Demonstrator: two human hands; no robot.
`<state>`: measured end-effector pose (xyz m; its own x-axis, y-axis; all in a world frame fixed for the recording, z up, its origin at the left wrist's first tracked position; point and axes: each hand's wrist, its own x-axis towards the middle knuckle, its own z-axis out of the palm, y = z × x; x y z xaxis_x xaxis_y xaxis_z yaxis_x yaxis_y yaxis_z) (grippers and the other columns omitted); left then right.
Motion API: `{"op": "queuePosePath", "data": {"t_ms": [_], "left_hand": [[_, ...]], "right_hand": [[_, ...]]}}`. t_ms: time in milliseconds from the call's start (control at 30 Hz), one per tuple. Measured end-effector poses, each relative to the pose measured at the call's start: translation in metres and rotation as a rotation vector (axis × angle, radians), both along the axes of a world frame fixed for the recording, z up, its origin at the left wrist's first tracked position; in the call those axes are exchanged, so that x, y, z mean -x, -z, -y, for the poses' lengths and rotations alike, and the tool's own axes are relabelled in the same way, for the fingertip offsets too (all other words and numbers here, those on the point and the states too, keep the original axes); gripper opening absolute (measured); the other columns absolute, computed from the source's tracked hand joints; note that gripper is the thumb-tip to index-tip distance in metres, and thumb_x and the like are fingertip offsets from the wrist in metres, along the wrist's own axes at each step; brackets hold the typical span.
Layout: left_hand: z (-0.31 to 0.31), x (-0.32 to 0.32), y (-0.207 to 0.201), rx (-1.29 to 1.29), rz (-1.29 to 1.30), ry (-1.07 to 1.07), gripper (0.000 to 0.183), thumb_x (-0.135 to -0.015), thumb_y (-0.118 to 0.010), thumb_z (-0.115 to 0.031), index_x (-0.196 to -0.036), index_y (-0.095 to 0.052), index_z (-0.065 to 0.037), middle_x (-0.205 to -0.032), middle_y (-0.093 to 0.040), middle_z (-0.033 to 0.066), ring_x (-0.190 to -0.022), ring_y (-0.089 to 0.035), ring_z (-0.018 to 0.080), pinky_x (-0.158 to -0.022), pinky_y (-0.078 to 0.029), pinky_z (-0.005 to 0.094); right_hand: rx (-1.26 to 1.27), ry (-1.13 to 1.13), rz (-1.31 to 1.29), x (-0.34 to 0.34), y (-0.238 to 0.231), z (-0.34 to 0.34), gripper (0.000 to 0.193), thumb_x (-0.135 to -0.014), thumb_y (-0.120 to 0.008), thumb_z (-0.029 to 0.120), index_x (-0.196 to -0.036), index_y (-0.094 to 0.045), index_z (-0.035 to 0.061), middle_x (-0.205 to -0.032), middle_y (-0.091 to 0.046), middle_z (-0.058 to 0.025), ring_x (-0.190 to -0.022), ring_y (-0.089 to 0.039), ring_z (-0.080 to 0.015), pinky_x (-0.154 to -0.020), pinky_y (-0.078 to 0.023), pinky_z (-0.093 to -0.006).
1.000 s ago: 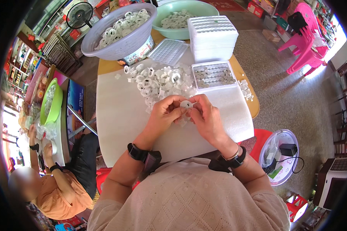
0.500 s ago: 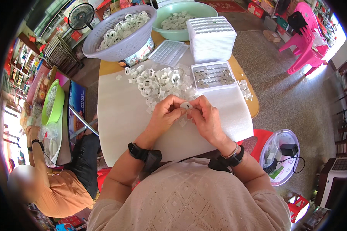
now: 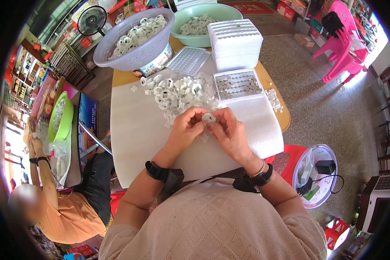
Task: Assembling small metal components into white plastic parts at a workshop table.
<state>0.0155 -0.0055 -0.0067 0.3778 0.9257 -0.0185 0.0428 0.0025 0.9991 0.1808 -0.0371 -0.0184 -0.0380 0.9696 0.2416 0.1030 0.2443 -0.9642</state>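
Over white sheeting (image 3: 138, 130), round white plastic piece (image 3: 208, 117) is being fingertip-pinched, seemingly adjusted, by left hand (image 3: 185, 128) and right hand (image 3: 233, 132). Steadiness likely being needed.

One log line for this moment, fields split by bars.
left hand: holds white part | right hand: holds same part | ahead: part pile, tray

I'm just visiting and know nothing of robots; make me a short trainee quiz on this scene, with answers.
1. True or false: the left hand and right hand both hold the small white part.
2. What stands just beyond the tray of grey pieces?
A) a fan
B) a stack of white trays
C) a pink chair
3. Fill in: the pile of loose white parts lies to the ___ of that tray.

Key: 1 true; 2 B; 3 left.
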Motion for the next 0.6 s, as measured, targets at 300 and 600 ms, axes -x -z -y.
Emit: {"op": "queuePosePath", "data": {"t_ms": [300, 600], "left_hand": [[0.005, -0.008, 0.000, -0.217, -0.153, -0.071, 0.021, -0.082, -0.060, 0.004, -0.100, -0.058, -0.006, -0.080, -0.054, -0.0049, -0.066, -0.045, 0.0016, -0.058, -0.036, 0.0178], [0.007, -0.003, -0.016, -0.002, -0.011, -0.168, 0.021, -0.086, -0.058, 0.002, -0.107, -0.059, -0.001, -0.086, -0.061, 0.0024, -0.063, -0.052, 0.0046, -0.053, -0.042, 0.0206]], "right_hand": [[-0.048, 0.040, -0.025, 0.004, 0.016, -0.005, 0.018, -0.083, -0.056, -0.002, -0.098, -0.048, 0.0038, -0.068, -0.058, -0.0110, -0.058, -0.054, -0.0168, -0.056, -0.046, -0.0290], [-0.111, 0.087, 0.098, 0.005, -0.008, 0.000, 0.026, -0.083, -0.061, 0.001, -0.106, -0.050, 0.0049, -0.068, -0.059, -0.0104, -0.055, -0.056, -0.0193, -0.053, -0.045, -0.0288]]}}
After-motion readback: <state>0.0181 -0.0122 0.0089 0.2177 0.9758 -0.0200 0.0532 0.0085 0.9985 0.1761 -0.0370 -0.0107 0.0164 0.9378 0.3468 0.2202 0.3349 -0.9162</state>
